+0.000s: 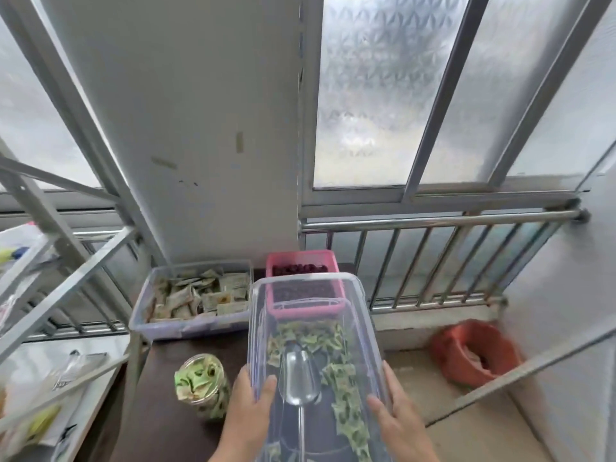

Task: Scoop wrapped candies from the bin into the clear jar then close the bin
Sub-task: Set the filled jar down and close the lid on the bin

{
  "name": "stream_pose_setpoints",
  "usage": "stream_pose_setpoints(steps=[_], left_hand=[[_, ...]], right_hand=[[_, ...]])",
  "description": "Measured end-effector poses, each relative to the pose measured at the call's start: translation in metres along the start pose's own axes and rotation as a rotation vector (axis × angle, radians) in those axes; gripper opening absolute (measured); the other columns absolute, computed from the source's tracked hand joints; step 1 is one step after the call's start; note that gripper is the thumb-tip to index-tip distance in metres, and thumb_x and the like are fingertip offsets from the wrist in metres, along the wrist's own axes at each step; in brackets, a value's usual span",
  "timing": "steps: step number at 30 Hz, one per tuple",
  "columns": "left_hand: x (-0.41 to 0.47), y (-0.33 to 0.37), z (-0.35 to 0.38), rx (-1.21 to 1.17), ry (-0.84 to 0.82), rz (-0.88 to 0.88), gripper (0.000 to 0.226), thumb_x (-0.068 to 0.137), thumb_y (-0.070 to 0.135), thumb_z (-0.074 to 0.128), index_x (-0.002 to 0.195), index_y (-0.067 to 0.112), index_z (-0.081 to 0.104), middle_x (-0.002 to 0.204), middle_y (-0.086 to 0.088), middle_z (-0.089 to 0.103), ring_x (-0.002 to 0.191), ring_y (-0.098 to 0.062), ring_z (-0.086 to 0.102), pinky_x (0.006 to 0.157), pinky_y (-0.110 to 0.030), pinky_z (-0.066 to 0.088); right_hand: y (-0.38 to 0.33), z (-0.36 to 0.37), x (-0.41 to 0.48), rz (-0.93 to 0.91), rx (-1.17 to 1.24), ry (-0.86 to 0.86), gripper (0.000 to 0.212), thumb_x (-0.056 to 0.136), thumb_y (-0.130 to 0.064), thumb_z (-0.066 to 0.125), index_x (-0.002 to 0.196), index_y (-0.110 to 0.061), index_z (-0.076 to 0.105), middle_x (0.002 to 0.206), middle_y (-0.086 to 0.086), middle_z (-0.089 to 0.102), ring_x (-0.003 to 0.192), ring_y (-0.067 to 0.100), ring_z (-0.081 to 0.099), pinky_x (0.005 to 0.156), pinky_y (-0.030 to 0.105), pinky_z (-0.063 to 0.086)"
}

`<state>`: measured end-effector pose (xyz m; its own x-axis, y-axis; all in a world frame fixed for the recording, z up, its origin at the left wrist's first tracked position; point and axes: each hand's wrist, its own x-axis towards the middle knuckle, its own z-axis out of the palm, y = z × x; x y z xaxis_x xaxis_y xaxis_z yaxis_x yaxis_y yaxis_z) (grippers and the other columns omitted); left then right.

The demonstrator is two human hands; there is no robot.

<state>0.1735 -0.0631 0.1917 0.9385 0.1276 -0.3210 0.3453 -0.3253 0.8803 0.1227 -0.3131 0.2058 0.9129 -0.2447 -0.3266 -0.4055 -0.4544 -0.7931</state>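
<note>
A clear plastic bin lid (306,288) is held over the candy bin at the bottom centre, tilted up at its far end. My left hand (248,411) grips its left edge and my right hand (398,425) grips its right edge. Through the lid show green wrapped candies (346,391) and a clear scoop (298,378) lying in the bin. The clear jar (203,385), holding green wrapped candies, stands uncapped on the dark table (160,425) just left of my left hand.
An open clear bin of beige wrapped candies (196,296) sits behind the jar. A pink basket of dark sweets (301,261) stands behind the held lid. A metal railing (433,261) and an orange bag (473,351) are to the right; a metal shelf frame (66,278) is on the left.
</note>
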Motion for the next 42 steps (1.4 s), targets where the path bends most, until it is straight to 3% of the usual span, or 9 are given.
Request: stream_pose_setpoints(steps=[3,5,17,22,25,28,32,38,42], left_hand=[[0.004,-0.008,0.005,0.095,-0.049,-0.121,0.063,0.105,0.022,0.055,0.157,-0.001,0.027,0.161,-0.015,0.033,0.153,-0.027,0.026,0.123,-0.033,0.02],[0.006,-0.014,0.006,0.114,-0.063,-0.162,0.07,0.107,0.027,0.05,0.161,0.0,0.015,0.169,-0.017,0.015,0.158,-0.026,0.014,0.128,-0.035,0.01],[0.02,-0.031,0.015,0.166,-0.06,-0.187,0.063,0.104,0.031,0.055,0.157,0.006,0.032,0.158,-0.017,0.042,0.144,-0.03,0.043,0.12,-0.039,0.031],[0.019,-0.036,0.014,0.111,-0.044,-0.235,0.088,0.1,0.042,0.059,0.164,0.012,0.006,0.17,-0.009,0.019,0.154,-0.027,0.028,0.123,-0.037,0.02],[0.022,-0.039,0.009,0.008,-0.002,-0.34,0.108,0.087,0.045,0.077,0.164,0.011,0.01,0.167,-0.012,0.028,0.15,-0.031,0.036,0.123,-0.04,0.025],[0.016,-0.046,0.001,-0.076,0.061,-0.407,0.113,0.072,0.028,0.094,0.16,0.003,0.028,0.153,-0.018,0.05,0.131,-0.035,0.056,0.117,-0.042,0.037],[0.006,-0.043,-0.01,0.062,0.013,-0.426,0.071,0.062,0.027,0.099,0.118,-0.008,0.072,0.118,-0.023,0.075,0.101,-0.031,0.07,0.101,-0.035,0.051],[-0.01,-0.037,-0.002,0.237,0.052,-0.312,0.08,0.079,0.026,0.088,0.147,0.004,0.052,0.141,-0.016,0.062,0.127,-0.03,0.062,0.114,-0.037,0.042],[-0.019,-0.039,0.006,0.253,0.12,-0.266,0.077,0.086,0.034,0.08,0.153,0.015,0.048,0.138,-0.01,0.067,0.125,-0.028,0.064,0.108,-0.033,0.044]], right_hand=[[0.006,0.01,0.004,0.064,-0.033,-0.016,0.071,0.096,-0.026,0.061,0.157,-0.024,0.024,0.158,-0.001,0.038,0.141,0.016,0.042,0.111,0.028,0.036],[0.005,0.015,0.007,0.091,-0.052,-0.04,0.071,0.098,-0.028,0.058,0.158,-0.021,0.02,0.16,0.0,0.036,0.142,0.016,0.042,0.111,0.026,0.037],[0.003,0.013,0.004,0.116,-0.209,-0.017,0.073,0.098,-0.029,0.055,0.158,-0.018,0.015,0.164,-0.002,0.027,0.145,0.011,0.038,0.114,0.02,0.032],[0.006,0.019,0.003,0.093,-0.222,-0.011,0.078,0.098,-0.028,0.057,0.158,-0.012,0.01,0.165,0.001,0.02,0.148,0.012,0.031,0.119,0.024,0.025],[0.015,0.011,0.0,0.173,-0.106,0.045,0.091,0.088,-0.039,0.07,0.158,-0.013,0.017,0.161,0.007,0.03,0.145,0.022,0.035,0.117,0.033,0.032],[0.027,0.002,-0.006,0.389,0.217,0.083,0.104,0.078,-0.049,0.079,0.155,-0.007,0.024,0.153,0.012,0.045,0.134,0.024,0.049,0.109,0.035,0.04],[0.02,0.01,-0.005,0.423,0.181,0.098,0.059,0.069,-0.044,0.087,0.109,-0.003,0.072,0.106,0.014,0.074,0.091,0.022,0.066,0.079,0.029,0.047],[0.022,0.025,-0.011,0.331,0.053,0.246,0.062,0.07,-0.034,0.089,0.124,-0.009,0.069,0.117,0.011,0.062,0.095,0.021,0.06,0.093,0.028,0.047],[0.026,0.03,-0.012,0.274,-0.041,0.233,0.067,0.082,-0.045,0.075,0.14,-0.016,0.057,0.136,0.003,0.065,0.121,0.019,0.062,0.102,0.025,0.046]])
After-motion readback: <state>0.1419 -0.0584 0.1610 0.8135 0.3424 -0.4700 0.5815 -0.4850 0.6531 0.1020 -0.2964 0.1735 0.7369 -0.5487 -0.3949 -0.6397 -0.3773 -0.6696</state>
